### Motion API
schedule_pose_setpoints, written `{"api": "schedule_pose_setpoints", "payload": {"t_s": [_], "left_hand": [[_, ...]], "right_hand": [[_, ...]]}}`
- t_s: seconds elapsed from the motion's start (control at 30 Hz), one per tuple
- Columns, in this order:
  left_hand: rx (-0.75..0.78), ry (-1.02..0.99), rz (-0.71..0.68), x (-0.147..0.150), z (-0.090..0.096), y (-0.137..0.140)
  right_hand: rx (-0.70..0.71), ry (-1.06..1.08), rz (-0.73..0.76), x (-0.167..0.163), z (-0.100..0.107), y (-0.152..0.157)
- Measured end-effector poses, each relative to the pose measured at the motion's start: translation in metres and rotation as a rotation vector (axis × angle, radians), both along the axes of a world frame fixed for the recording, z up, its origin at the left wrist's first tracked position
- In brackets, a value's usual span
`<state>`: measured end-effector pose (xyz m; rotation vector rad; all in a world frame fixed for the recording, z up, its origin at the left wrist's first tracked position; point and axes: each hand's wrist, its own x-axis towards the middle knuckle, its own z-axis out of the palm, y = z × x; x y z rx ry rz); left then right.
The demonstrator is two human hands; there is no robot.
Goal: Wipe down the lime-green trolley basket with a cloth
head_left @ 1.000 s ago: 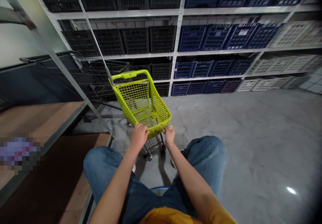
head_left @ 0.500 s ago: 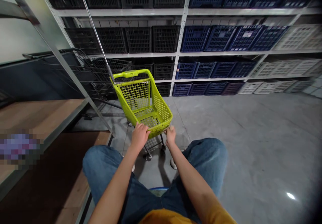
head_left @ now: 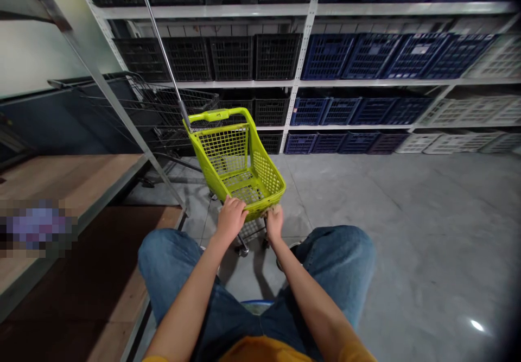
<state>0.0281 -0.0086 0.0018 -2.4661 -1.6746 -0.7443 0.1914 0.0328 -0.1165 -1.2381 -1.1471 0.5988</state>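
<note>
A small lime-green shopping cart (head_left: 264, 176) with a plastic grid basket stands just in front of my knees. My left hand (head_left: 232, 218) is closed over the near left corner of its rim. At the near end wall, my right hand (head_left: 275, 222) is curled into a fist against the basket. A small pale-brown bit shows by its fingertips, too little to name. Bare basket floor shows inside the cart. From the left end of the cart's handle rises a long metal pole (head_left: 163, 50).
Ahead, a white shelf rack (head_left: 299, 74) holds black, blue and white crates. A dark wire cart (head_left: 175, 101) stands behind the green one. Wooden shelves (head_left: 93, 175) on a metal frame lie close on my left, with a blurred purple item (head_left: 38, 225). Grey floor (head_left: 407, 210) extends right.
The whole view has shifted slightly, so the cart and racks appear a little further right. My right hand has moved slightly along the cart's near end; my left hand keeps its place on the rim.
</note>
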Motion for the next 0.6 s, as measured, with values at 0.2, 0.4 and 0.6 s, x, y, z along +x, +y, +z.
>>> {"api": "schedule_pose_setpoints", "payload": {"t_s": [0.2, 0.4, 0.6], "left_hand": [[0.006, -0.006, -0.012, 0.004, -0.004, 0.0], [0.001, 0.0, -0.043, 0.002, -0.004, 0.0], [0.007, -0.012, -0.061, 0.004, -0.006, 0.0]], "right_hand": [[0.04, -0.09, -0.104, 0.0, 0.009, -0.002], [0.016, -0.136, 0.107, 0.002, -0.013, -0.022], [0.18, -0.135, -0.01, 0.002, 0.046, -0.008]]}}
